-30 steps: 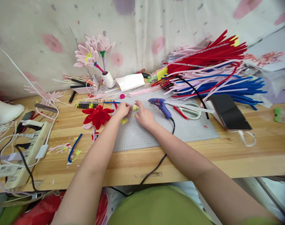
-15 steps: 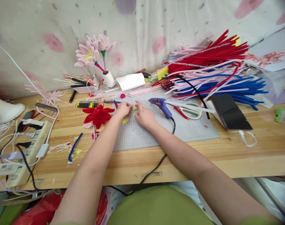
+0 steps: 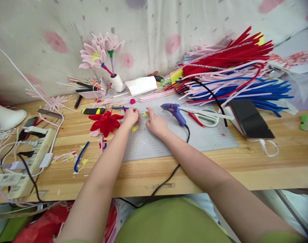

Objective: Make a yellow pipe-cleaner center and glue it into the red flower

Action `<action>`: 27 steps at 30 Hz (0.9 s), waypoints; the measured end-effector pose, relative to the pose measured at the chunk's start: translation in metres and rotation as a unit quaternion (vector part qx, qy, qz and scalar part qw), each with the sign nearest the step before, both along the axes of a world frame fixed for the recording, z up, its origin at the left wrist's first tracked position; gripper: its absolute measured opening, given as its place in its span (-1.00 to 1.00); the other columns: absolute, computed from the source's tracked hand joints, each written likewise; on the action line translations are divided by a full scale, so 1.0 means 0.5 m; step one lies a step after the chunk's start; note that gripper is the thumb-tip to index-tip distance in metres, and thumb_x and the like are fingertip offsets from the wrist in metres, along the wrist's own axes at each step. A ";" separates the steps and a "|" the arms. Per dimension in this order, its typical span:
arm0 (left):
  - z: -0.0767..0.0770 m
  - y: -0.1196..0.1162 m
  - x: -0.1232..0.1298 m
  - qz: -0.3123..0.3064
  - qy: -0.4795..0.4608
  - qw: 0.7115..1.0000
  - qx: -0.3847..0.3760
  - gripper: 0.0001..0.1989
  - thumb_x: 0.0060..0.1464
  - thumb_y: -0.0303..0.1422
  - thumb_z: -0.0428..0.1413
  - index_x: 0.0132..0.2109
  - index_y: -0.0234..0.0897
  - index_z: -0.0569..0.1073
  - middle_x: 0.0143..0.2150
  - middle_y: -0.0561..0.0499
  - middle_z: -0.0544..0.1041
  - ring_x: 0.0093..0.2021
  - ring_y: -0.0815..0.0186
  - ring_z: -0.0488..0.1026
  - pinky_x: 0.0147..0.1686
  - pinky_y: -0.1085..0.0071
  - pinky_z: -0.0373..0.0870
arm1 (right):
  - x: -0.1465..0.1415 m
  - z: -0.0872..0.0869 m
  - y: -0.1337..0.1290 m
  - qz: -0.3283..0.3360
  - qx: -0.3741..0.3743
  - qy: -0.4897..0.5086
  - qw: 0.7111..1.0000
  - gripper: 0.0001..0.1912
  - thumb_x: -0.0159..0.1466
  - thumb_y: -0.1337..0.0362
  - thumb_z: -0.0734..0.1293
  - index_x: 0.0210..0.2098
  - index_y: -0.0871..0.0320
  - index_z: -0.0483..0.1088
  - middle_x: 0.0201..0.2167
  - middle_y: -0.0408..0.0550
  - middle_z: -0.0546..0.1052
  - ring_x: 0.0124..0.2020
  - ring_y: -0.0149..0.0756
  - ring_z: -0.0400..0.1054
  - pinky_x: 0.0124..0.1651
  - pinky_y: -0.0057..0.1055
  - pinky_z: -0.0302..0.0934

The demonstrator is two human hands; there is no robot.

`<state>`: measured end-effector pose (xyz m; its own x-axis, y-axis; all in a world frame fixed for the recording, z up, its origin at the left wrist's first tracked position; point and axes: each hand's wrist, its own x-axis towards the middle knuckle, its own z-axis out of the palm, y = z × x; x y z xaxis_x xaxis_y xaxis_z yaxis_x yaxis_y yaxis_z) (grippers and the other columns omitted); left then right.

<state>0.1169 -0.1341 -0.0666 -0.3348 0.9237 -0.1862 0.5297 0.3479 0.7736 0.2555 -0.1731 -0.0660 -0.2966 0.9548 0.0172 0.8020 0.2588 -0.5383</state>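
My left hand point(image 3: 131, 116) is closed in a pinch above the grey cutting mat point(image 3: 194, 140); whatever its fingertips hold is too small to make out. To its right, my right hand point(image 3: 156, 124) rests on the mat with index finger stretched out and thumb apart. Between the hands lie small yellow wire-like strands point(image 3: 145, 115), close by the right fingertips. A flat yellow scrap point(image 3: 135, 128) sits just below my left hand. Left of that hand is a red fuzzy flower point(image 3: 105, 123). Right of my right hand lies a purple glue gun point(image 3: 175, 113).
White-handled scissors point(image 3: 206, 118) and a phone point(image 3: 251, 118) lie to the right. Bundles of red pipe cleaners point(image 3: 229, 57) and blue ones point(image 3: 265, 94) fill the back right. Pink flowers point(image 3: 93, 55) stand behind. A power strip point(image 3: 34, 162) with cables occupies the left.
My left hand has moved slightly left, away from the yellow strands and toward the red flower. My right hand stays almost where it was. The view has shifted a little.
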 end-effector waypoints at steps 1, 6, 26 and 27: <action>0.003 -0.006 0.000 0.005 0.029 0.999 0.025 -0.80 0.07 -0.40 -0.05 -0.18 -0.30 0.40 -0.26 -0.09 0.50 -0.34 0.31 0.47 -0.35 0.40 0.39 | 0.000 0.000 0.000 0.001 0.000 0.000 1.000 -0.34 0.17 0.39 0.12 0.26 0.13 -0.08 0.09 0.03 0.37 -0.10 -0.15 0.39 -0.11 -0.22 0.28; 0.026 -0.057 0.020 -0.107 0.146 0.973 0.143 -0.46 -0.06 -0.62 -0.11 0.08 -0.20 0.34 -0.09 -0.01 0.50 -0.01 0.30 0.35 0.03 0.35 0.25 | 0.002 0.000 0.001 0.005 0.006 0.002 1.000 -0.34 0.16 0.39 0.11 0.26 0.15 -0.07 0.09 0.05 0.38 -0.13 -0.12 0.40 -0.13 -0.18 0.28; -0.003 -0.084 0.040 -0.151 0.161 0.968 0.116 -0.24 -0.10 -0.65 -0.09 0.30 -0.29 0.01 0.05 -0.08 0.44 0.16 0.25 0.22 0.14 0.28 0.17 | 0.009 -0.004 0.007 0.002 -0.003 0.040 0.999 -0.28 0.15 0.38 0.13 0.28 0.16 -0.14 0.07 0.00 0.40 -0.14 -0.16 0.41 -0.10 -0.18 0.27; -0.004 -0.084 0.041 -0.148 0.153 0.970 0.113 -0.23 -0.10 -0.66 -0.09 0.31 -0.28 -0.01 0.04 -0.06 0.45 0.16 0.25 0.22 0.14 0.28 0.17 | 0.010 -0.005 0.009 0.000 -0.005 0.051 0.999 -0.27 0.14 0.38 0.13 0.29 0.15 -0.16 0.07 -0.01 0.40 -0.15 -0.17 0.41 -0.10 -0.18 0.27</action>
